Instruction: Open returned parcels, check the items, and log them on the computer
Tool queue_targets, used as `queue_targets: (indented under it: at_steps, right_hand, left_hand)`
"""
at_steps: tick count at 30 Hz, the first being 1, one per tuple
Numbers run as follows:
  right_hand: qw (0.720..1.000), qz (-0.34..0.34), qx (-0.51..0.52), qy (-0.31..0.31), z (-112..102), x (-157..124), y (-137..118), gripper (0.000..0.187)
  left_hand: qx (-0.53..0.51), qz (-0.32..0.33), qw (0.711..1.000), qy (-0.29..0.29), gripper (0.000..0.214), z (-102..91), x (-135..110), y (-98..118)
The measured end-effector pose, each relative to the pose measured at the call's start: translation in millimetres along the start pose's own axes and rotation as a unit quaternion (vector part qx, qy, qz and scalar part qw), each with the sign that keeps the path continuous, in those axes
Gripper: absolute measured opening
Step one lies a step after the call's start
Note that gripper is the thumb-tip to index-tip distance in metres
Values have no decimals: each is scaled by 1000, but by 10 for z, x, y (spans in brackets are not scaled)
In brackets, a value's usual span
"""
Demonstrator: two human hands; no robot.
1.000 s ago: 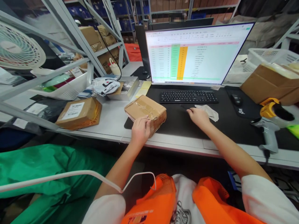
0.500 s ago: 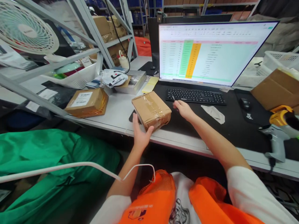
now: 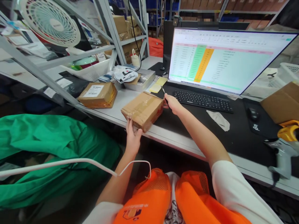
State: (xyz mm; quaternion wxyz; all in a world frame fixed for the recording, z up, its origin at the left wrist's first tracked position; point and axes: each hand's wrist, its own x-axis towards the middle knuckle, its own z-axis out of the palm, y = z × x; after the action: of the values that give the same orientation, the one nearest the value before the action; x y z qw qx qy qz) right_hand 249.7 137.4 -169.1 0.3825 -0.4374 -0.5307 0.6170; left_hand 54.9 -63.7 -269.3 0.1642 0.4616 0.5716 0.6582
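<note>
A taped brown cardboard parcel (image 3: pixel 142 109) lies at the front edge of the grey desk (image 3: pixel 187 140), partly on the black desk mat. My left hand (image 3: pixel 132 137) grips its near corner from below, fingers closed on it. My right hand (image 3: pixel 172 103) is pinched round a thin dark pen-like tool (image 3: pixel 163 91), whose tip stands at the parcel's far right edge.
A second labelled parcel (image 3: pixel 98 94) lies to the left. Behind are a metal tray (image 3: pixel 143 80), yellow notes (image 3: pixel 158 85), keyboard (image 3: pixel 202 100), monitor (image 3: pixel 224 59), mouse (image 3: pixel 252 113) and a crumpled cloth (image 3: pixel 218 119). A scanner (image 3: pixel 283 149) hangs at right. Green bags (image 3: pixel 46 146) fill the left floor.
My right hand picked up the thin tool near the keyboard and carried it left to the parcel's far edge. My left hand slid from the parcel's top to under its near corner.
</note>
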Motion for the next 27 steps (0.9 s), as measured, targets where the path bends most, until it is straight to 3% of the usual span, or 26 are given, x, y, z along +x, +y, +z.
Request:
queue_targets:
  at_steps: [3, 5, 7, 10, 12, 14, 16, 18, 21, 27]
  right_hand:
    - [998, -30, -52, 32, -124, -494, 70, 42]
    - [991, -69, -109, 33, -242, -923, 123, 41]
    - [977, -117, -177, 5, -382, -1362, 177, 41]
    - [944, -136, -301, -26, -624, -1867, 253, 36]
    - [906, -142, -400, -5, -790, -2037, 303, 31]
    - [864, -166, -476, 23, -931, -2086, 352, 30]
    - [836, -194, -512, 25, -1022, -2051, 381, 31]
    - [818, -211, -535, 8, -1058, -1973, 374, 32]
    - [793, -214, -570, -17, -1047, -1841, 283, 33]
    - [751, -210, -623, -66, -1144, -1529, -15, 33]
  left_hand:
    - [-74, -24, 997, 17, 80, 248, 148, 89]
    - [-97, -45, 993, 50, 72, 414, 437, 76]
    - [-101, -58, 993, 29, 65, 565, 747, 25]
    - [-29, -13, 999, -18, 61, 737, 984, -3]
    - [24, 50, 998, 2, 61, 793, 894, 83]
    - [65, 149, 987, -1, 57, 822, 638, 254]
    - [118, 271, 953, -68, 52, 865, 325, 452]
    - [176, 322, 924, -108, 47, 944, 70, 612]
    - [230, 293, 924, -83, 34, 1084, -94, 715]
    - [217, 268, 935, -78, 8, 1113, -44, 696]
